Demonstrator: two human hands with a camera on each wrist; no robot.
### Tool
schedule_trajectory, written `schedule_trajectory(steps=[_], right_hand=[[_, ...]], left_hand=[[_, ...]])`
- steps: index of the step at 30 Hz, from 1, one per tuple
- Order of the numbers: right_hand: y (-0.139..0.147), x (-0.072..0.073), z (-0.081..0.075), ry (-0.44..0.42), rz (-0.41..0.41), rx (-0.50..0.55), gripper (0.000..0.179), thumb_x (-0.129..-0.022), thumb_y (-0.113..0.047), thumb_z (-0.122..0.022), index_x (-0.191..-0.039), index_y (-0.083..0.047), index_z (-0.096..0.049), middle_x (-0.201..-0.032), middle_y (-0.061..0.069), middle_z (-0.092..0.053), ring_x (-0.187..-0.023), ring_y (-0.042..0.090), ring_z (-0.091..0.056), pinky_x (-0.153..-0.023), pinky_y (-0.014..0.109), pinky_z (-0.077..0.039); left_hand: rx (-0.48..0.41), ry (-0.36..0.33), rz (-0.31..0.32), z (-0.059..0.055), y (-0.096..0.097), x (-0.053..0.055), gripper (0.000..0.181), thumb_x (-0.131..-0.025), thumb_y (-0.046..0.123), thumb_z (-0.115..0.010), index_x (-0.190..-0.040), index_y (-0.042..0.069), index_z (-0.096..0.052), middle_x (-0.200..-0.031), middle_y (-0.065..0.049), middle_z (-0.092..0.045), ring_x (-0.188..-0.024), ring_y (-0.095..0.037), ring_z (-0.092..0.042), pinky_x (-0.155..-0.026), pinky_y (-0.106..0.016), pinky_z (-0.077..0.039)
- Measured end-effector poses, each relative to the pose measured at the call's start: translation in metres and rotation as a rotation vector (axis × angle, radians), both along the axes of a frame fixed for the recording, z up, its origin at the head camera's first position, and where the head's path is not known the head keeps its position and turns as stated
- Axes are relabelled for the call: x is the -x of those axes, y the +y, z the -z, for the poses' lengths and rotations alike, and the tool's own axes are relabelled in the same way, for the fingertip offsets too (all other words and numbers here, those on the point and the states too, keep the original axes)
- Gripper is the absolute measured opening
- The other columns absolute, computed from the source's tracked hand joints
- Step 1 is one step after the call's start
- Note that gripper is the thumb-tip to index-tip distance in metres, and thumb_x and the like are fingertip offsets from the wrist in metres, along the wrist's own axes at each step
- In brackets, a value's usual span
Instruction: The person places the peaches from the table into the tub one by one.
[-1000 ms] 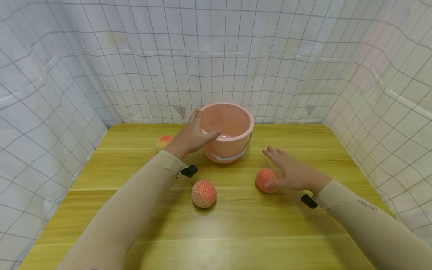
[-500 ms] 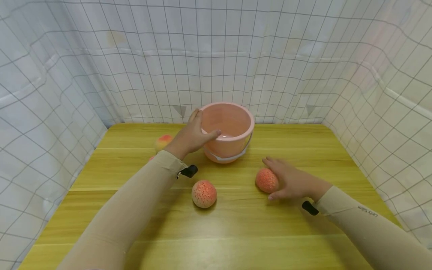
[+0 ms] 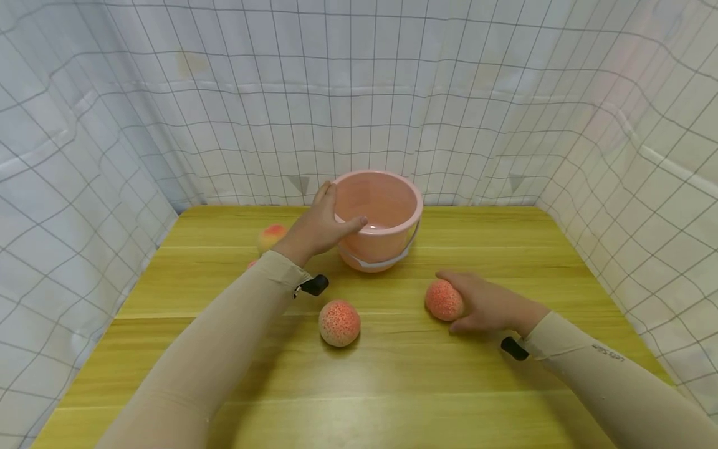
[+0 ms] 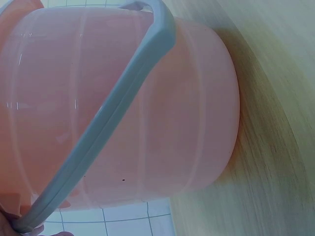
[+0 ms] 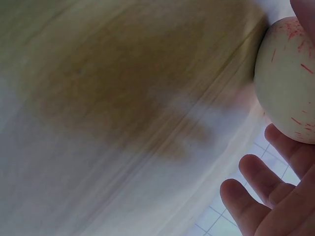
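Note:
A pink bucket (image 3: pixel 373 246) with a pale handle (image 4: pixel 106 118) stands upright at the back middle of the table. My left hand (image 3: pixel 318 227) grips its rim on the left, thumb over the near edge. On the right, my right hand (image 3: pixel 493 304) holds a speckled red peach (image 3: pixel 443 300) between thumb and fingers, the peach resting on the table. The right wrist view shows the same peach's pale underside (image 5: pixel 283 81), with several fingers (image 5: pixel 256 172) beside and below it. A second speckled peach (image 3: pixel 339 323) lies in the middle, touched by neither hand.
Behind the left forearm lies a yellow-and-red peach (image 3: pixel 272 237); a bit of another reddish fruit (image 3: pixel 252 264) peeks out beside the sleeve, mostly hidden. White grid-patterned curtains (image 3: pixel 381 106) enclose the wooden table (image 3: pixel 392 386) at the back and both sides.
My right hand has come down from above the right-hand peach and closed its thumb and fingers around it. The left hand and the bucket have stayed put.

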State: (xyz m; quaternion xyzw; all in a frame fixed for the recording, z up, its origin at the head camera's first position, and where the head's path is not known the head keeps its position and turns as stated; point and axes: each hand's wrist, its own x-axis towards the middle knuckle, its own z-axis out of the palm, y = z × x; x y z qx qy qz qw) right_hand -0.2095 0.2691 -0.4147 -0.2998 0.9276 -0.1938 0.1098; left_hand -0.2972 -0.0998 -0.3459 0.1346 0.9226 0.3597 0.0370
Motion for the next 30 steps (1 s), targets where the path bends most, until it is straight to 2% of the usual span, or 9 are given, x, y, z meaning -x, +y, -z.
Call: schedule_trajectory(steps=[5, 8, 14, 30], right_hand=[[0.0003, 0.0023, 0.0053, 0.007, -0.007, 0.018, 0.097, -0.079, -0.030, -0.094, -0.155, -0.002, -0.041, -0.144, 0.019, -0.061, -0.131, 0.036, -0.060, -0.110, 0.059, -0.048], [0.0001, 0.0034, 0.0065, -0.019, 0.001, 0.031, 0.096, -0.079, -0.031, -0.094, -0.154, -0.003, -0.042, -0.141, 0.016, -0.062, -0.129, 0.033, -0.062, -0.109, 0.057, -0.049], [-0.0007, 0.0026, 0.0045, -0.053, 0.016, 0.050, 0.094, -0.081, -0.032, -0.093, -0.153, -0.003, -0.041, -0.140, 0.016, -0.063, -0.127, 0.033, -0.063, -0.108, 0.058, -0.050], [-0.0010, 0.0022, 0.0060, -0.046, 0.018, 0.032, 0.094, -0.083, -0.033, -0.091, -0.155, -0.003, -0.038, -0.140, 0.018, -0.061, -0.128, 0.034, -0.062, -0.108, 0.058, -0.049]], left_hand=[[0.000, -0.005, -0.002, 0.0006, 0.0002, -0.0014, 0.127, -0.085, 0.087, -0.057, -0.171, 0.015, 0.002, -0.179, -0.005, 0.009, -0.161, -0.042, -0.023, -0.125, -0.063, -0.030], [-0.004, -0.003, -0.004, 0.0012, 0.0003, -0.0012, 0.127, -0.085, 0.087, -0.057, -0.171, 0.015, 0.002, -0.179, -0.004, 0.009, -0.160, -0.042, -0.023, -0.125, -0.064, -0.030], [-0.006, 0.007, -0.007, 0.0012, 0.0006, -0.0002, 0.126, -0.085, 0.086, -0.057, -0.171, 0.015, 0.001, -0.179, -0.005, 0.008, -0.160, -0.043, -0.024, -0.124, -0.064, -0.031], [0.005, -0.003, -0.008, -0.0015, 0.0012, -0.0009, 0.125, -0.086, 0.085, -0.057, -0.171, 0.016, 0.003, -0.179, -0.006, 0.008, -0.160, -0.043, -0.023, -0.124, -0.064, -0.031]])
